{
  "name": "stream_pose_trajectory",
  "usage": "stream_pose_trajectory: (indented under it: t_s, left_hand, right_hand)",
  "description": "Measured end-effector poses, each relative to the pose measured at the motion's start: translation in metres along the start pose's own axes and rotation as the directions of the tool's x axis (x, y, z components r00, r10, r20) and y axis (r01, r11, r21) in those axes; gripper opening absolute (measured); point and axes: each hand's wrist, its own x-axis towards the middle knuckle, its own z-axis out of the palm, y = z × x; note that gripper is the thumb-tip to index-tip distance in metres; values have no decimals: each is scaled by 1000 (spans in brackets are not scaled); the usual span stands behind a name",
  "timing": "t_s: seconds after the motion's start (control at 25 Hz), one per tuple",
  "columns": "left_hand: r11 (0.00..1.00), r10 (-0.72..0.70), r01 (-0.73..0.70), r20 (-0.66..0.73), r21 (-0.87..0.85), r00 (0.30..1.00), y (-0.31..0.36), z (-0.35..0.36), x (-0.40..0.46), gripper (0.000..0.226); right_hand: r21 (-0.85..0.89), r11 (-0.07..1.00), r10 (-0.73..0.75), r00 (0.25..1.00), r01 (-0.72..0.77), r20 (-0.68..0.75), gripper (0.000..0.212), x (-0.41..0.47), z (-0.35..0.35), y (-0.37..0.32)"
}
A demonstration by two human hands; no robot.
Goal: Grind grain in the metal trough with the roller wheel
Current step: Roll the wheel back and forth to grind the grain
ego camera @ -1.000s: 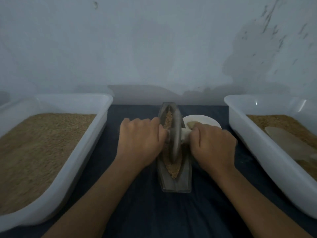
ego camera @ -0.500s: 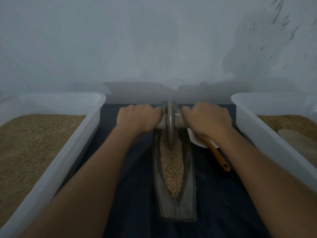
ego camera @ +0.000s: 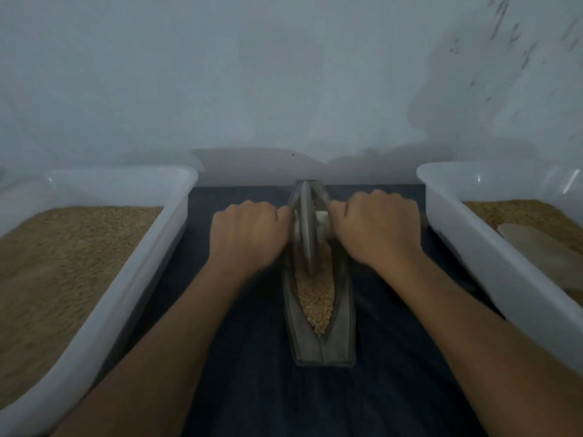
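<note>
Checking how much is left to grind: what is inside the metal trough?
Tan grain fills the channel of the metal trough, with the roller wheel standing in its far part. Grain under the wheel and beside the left hand and right hand is covered.

Axle (ego camera: 321, 217) mostly hidden under hands.

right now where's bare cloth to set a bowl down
Bare cloth lies near you, in front of the trough, between the forearms. The strips between trough and left tub and right tub are narrow and crossed by the arms; around the wheel both hands crowd it.
</note>
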Motion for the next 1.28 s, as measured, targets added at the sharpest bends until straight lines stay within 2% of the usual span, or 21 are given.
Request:
stream_pose_trajectory:
  t_s: [0.08, 0.12, 0.28, 0.4, 0.48, 0.56, 0.6, 0.72, 0.76, 0.84, 0.88, 0.96, 1.0, 1.08, 1.16, 1.2, 1.28]
  left_hand:
    - [988, -81, 67, -103, -140, 991, 9, -12, -30, 30]
    - [978, -115, 95, -100, -186, 988, 11, -18, -42, 33]
    - [972, -128, 92, -161, -214, 979, 22, -34, -71, 32]
    - [980, -134, 105, -171, -166, 976, 17, -25, -57, 34]
    - [996, -73, 64, -145, -63, 987, 8, -15, -31, 31]
    - [999, 33, -33, 13, 21, 999, 0, -7, 2, 21]
    - [999, 29, -30, 114, 12, 993, -6, -4, 23, 15]
    - [990, -57, 103, 391, -98, 919, -21, 5, 82, 42]
    - [973, -41, 140, 459, -183, 888, -24, 8, 92, 39]
    - [901, -5, 257, 586, -348, 810, -26, 14, 104, 35]
    - [869, -2, 301, 606, -393, 795, -26, 14, 104, 35]
    - [894, -42, 284, 566, -347, 824, -23, 8, 93, 36]
    - [942, -60, 216, 503, -258, 862, -21, 4, 81, 35]
    - [994, -26, 63, 356, -93, 934, -15, -2, 48, 22]
    - [1000, 17, -20, 149, 16, 989, -3, -6, 8, 17]
    - [1000, -9, 8, 59, 10, 998, 3, -9, -9, 21]
    - [990, -107, 101, -52, -103, 993, 15, -21, -39, 33]
  right_hand:
    - [49, 999, 1, 997, 3, -73, 50, -30, -14, -3]
    - [47, 999, -22, 996, 26, -85, 49, -39, -18, -4]
    - [66, 993, -85, 985, 96, -152, 42, -57, -24, -4]
    - [122, 990, -58, 987, 77, -153, 45, -47, -19, -3]
    - [101, 995, -5, 994, 16, -106, 49, -27, -8, 0]
    - [36, 997, 59, 997, -61, 54, 54, 7, 5, 5]
    - [17, 995, 90, 984, -93, 152, 57, 25, 11, 9]
    - [48, 997, 32, 871, -64, 491, 59, 77, 26, 20]
    - [110, 990, 5, 817, -83, 576, 53, 88, 29, 21]
    - [176, 972, -4, 740, -154, 672, 35, 99, 29, 21]
    - [187, 969, -10, 729, -162, 684, 32, 99, 28, 21]
    - [133, 990, -53, 790, -37, 611, 28, 90, 22, 18]
    - [96, 995, -48, 853, -2, 520, 29, 81, 19, 15]
    - [38, 999, 19, 943, -34, 333, 47, 52, 6, 7]
    - [-68, 996, -43, 980, 57, 195, 60, 18, -2, -1]
    - [-65, 995, -64, 988, 73, 138, 59, 0, -6, -2]
    - [75, 996, -41, 999, 41, 3, 49, -35, -18, -2]
